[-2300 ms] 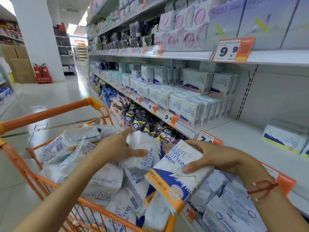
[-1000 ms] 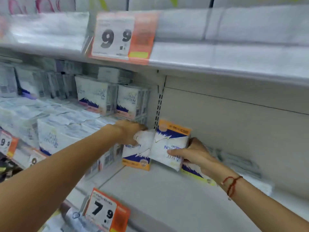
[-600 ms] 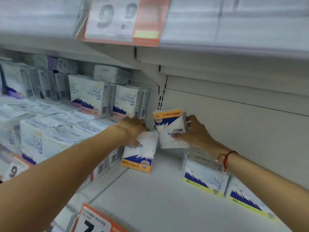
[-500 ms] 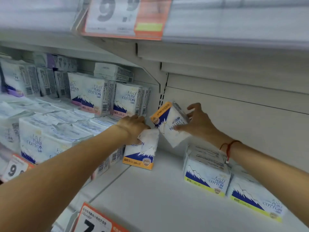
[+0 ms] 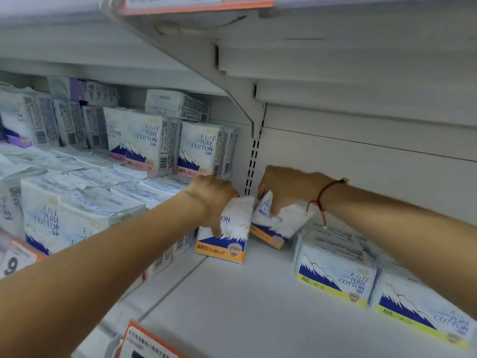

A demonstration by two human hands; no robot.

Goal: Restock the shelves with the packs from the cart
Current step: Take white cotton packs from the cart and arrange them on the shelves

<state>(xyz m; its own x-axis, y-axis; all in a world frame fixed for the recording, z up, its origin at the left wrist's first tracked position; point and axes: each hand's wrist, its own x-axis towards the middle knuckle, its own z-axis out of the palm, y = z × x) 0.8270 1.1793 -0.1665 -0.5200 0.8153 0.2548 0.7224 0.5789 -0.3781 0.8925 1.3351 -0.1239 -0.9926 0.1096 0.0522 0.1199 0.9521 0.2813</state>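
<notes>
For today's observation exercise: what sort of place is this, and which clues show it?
Most likely a shop aisle: tiered white shelving, orange price tags on the shelf edges, and rows of identical cotton packs.

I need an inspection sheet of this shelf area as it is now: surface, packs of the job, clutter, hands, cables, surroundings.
Surface: white shelf, bare in the middle and front.
Job's things: left orange-band pack stands upright on the shelf; right orange-band pack is tilted, its base low near the back wall.
Clutter: two yellow-band packs lie flat at the right.
Hands: left hand grips the upright pack from above; right hand grips the tilted pack.
Cables: nothing seen.
Surroundings: pink-band packs stocked in the bay at the left; price tag on the front edge; another shelf above.
</notes>
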